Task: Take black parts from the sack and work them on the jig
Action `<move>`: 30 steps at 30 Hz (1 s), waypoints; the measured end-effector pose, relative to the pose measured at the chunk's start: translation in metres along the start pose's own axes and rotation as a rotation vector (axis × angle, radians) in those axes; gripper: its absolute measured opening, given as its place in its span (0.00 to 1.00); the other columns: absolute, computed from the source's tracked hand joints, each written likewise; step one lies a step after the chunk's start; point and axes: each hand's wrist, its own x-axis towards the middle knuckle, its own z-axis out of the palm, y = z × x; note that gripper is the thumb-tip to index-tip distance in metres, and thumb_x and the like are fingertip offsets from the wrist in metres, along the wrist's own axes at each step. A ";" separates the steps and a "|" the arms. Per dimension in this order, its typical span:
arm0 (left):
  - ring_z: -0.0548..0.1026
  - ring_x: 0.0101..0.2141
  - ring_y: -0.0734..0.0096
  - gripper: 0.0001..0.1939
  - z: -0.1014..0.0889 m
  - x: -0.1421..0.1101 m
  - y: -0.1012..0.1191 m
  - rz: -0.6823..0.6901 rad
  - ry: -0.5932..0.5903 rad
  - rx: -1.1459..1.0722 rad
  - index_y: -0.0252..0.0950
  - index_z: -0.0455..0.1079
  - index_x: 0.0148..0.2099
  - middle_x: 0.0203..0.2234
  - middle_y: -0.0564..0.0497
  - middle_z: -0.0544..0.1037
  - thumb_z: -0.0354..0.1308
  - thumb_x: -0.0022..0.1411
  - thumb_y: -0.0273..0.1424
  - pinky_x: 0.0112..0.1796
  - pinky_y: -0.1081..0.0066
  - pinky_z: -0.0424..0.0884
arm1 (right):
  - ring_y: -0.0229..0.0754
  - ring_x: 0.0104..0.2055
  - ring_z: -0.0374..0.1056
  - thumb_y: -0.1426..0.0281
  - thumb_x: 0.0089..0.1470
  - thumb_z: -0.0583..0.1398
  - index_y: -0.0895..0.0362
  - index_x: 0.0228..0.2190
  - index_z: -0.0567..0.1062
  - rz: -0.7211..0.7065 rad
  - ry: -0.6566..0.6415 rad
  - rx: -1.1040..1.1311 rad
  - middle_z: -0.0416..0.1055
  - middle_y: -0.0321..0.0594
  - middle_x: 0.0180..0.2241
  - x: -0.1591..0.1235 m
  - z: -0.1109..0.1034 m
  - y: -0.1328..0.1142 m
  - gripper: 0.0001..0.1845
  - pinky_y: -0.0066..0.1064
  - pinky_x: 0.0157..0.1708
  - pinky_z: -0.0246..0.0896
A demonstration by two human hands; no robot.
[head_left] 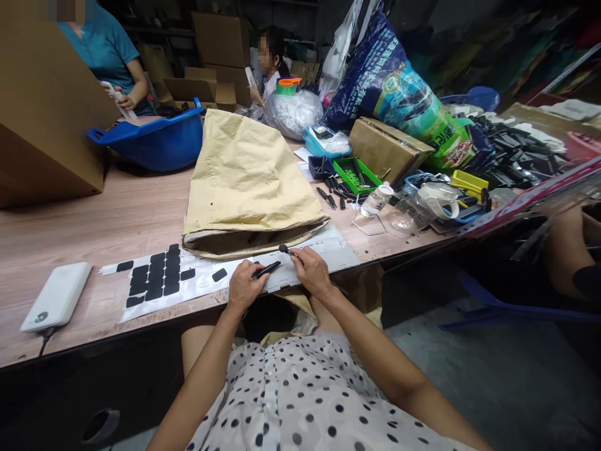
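At the table's front edge, my left hand is closed round a slim black plastic piece that points to the right. A little to its right, my right hand pinches a small dark part with a round end. The two parts are apart. Under both hands lies a flat grey-white sheet. Just behind them, a yellow paper sack lies with its mouth towards me; dark shapes show dimly inside. Left of my left hand, black rounded stickers stand in rows on white backing, with a single sticker nearer.
A white power bank with a cable lies at left. Behind stand a blue basin and a large carton. On the right are a green tray, a clear bottle and heaped black parts. Two people sit across the table.
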 end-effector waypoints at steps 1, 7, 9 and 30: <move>0.72 0.34 0.66 0.07 0.000 0.000 0.000 0.006 0.007 0.012 0.42 0.79 0.38 0.29 0.53 0.72 0.64 0.55 0.32 0.37 0.68 0.71 | 0.44 0.41 0.69 0.71 0.64 0.54 0.52 0.46 0.79 0.002 -0.006 -0.047 0.74 0.42 0.37 0.005 0.000 0.007 0.16 0.30 0.43 0.63; 0.73 0.35 0.64 0.07 0.000 -0.003 0.001 0.032 0.013 0.034 0.42 0.78 0.38 0.29 0.52 0.73 0.63 0.55 0.32 0.39 0.67 0.71 | 0.46 0.40 0.63 0.71 0.63 0.55 0.51 0.45 0.79 -0.006 -0.023 -0.231 0.71 0.43 0.35 0.018 0.007 0.032 0.15 0.33 0.39 0.57; 0.73 0.35 0.64 0.06 -0.001 -0.003 0.002 0.045 0.007 0.026 0.41 0.77 0.38 0.29 0.52 0.73 0.62 0.56 0.33 0.39 0.67 0.71 | 0.47 0.40 0.62 0.70 0.63 0.54 0.52 0.45 0.79 0.004 -0.014 -0.249 0.71 0.44 0.36 0.016 0.011 0.032 0.15 0.33 0.39 0.56; 0.75 0.21 0.61 0.05 0.012 -0.094 -0.010 -0.065 -0.559 0.090 0.42 0.76 0.32 0.18 0.55 0.75 0.60 0.52 0.28 0.21 0.70 0.61 | 0.48 0.41 0.60 0.69 0.63 0.55 0.52 0.44 0.78 0.039 -0.020 -0.283 0.70 0.44 0.37 0.017 0.015 0.024 0.13 0.34 0.39 0.53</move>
